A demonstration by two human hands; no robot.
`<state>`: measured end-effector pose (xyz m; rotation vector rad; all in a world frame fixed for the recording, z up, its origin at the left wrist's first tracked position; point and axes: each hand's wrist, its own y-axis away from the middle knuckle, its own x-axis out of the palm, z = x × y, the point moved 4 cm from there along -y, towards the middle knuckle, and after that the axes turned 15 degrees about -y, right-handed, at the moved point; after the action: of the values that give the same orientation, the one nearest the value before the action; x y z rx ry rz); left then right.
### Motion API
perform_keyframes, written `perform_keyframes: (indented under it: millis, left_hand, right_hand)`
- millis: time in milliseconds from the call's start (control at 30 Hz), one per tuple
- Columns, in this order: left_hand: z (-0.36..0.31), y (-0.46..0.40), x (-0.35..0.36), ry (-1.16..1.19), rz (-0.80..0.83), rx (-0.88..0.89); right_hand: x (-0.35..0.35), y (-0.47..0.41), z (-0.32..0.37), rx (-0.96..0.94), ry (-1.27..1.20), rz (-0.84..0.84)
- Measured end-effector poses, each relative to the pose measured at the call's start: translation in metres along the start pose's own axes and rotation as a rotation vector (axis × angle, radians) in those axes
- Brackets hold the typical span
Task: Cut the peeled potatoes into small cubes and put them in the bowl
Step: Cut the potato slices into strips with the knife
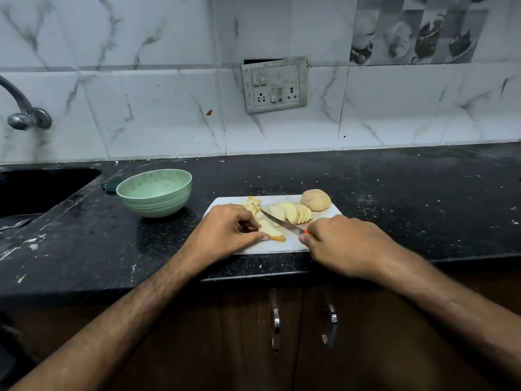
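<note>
A white cutting board [282, 246] lies on the black counter. My left hand [225, 232] pinches a small stack of potato slices [272, 231] at the board's front. My right hand [344, 244] grips a knife by its red handle; the knife blade [279, 220] points up-left and rests against the held slices. A fan of potato slices [294, 212] lies behind the blade. Small cut pieces [253, 205] sit at the board's back left. A whole peeled potato [316, 199] sits at the back right. The green bowl [154, 191] stands left of the board and looks empty.
A dark sink [39, 190] is set into the counter at the far left, under a metal tap [24, 111]. A switch and socket plate [275, 84] hangs on the tiled wall. Cabinet doors with metal handles [276, 320] are below the counter edge.
</note>
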<state>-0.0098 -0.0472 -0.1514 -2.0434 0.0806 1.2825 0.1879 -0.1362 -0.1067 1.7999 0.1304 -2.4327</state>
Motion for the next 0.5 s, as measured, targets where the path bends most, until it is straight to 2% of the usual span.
perform_keyframes:
  millis: [500]
  left_hand:
    - [0.0, -0.002, 0.002, -0.112, -0.035, 0.092]
  right_hand:
    - [0.013, 0.01, 0.03, -0.038, 0.114, -0.049]
